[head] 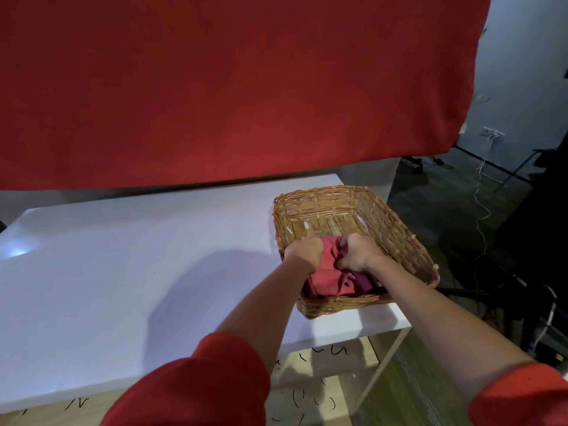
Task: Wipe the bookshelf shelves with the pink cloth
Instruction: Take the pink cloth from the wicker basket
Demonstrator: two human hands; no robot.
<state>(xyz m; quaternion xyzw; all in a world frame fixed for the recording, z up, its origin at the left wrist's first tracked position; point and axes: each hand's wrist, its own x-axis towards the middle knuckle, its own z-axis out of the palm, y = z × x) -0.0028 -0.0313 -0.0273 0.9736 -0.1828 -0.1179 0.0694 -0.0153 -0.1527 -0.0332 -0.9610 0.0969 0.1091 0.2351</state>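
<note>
The left hand [304, 252] and right hand [358, 253] reach into the basket [399, 238], the fingers of both curled and clamped on the cloth [325, 279]. It lies bunched between and just below the fingers, against the basket's near wall. The basket stands on the white surface [123, 272]

Basket [322, 195] walls close round the cloth [325, 278]; open surface [107, 287] spreads toward 9 o'clock; red drape [215, 87] overhangs at 12 o'clock.
</note>
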